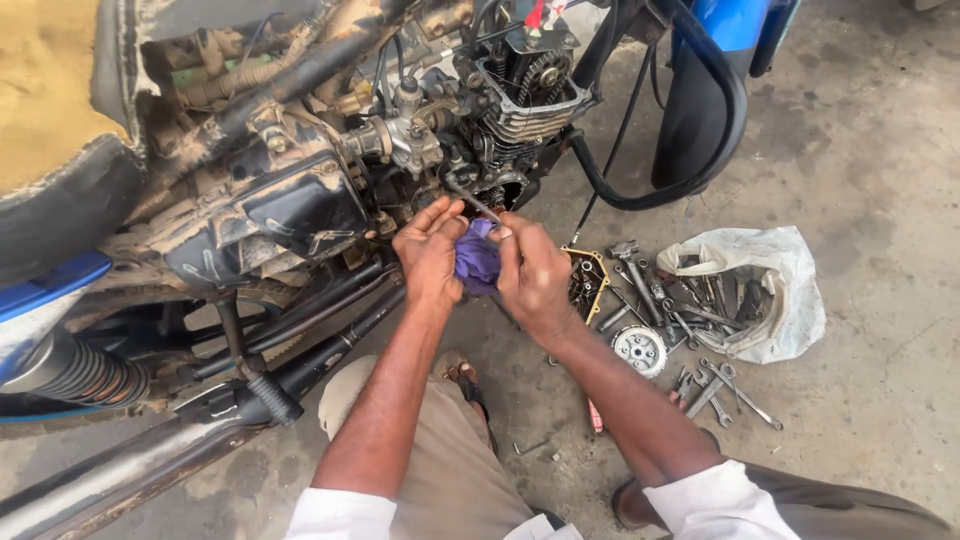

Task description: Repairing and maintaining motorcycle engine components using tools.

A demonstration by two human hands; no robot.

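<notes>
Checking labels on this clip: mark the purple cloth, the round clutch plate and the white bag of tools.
purple cloth [478, 258], head view, bunched middle
round clutch plate [639, 350], head view, face
white bag of tools [792, 290], head view, right side

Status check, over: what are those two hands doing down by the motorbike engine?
Left hand and right hand both grip a purple cloth. Thin metal rod sticks out above it. Open engine just beyond; tools lie aside.
</notes>
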